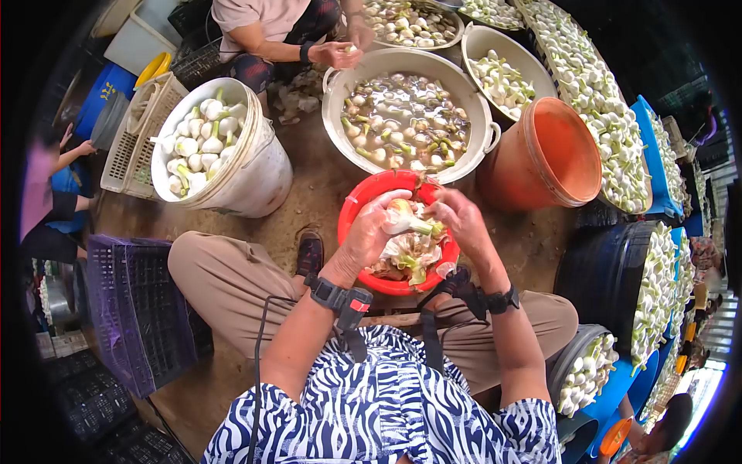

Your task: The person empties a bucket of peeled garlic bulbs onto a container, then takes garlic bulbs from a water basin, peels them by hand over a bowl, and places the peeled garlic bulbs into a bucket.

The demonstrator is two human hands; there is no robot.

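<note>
We are gripping a garlic bulb (399,217) in our left hand (369,232) above the red basin (398,288) of peelings (386,269); our right hand (465,222) is hanging, curled, beside the stem (422,226) — whether it is pinching anything, we cannot tell. Were our left hold loosening, the bulb could be dropping among the peelings.

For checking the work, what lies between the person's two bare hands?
In the head view, a round whitish garlic bulb with greenish stem, over the red plastic bowl.
</note>
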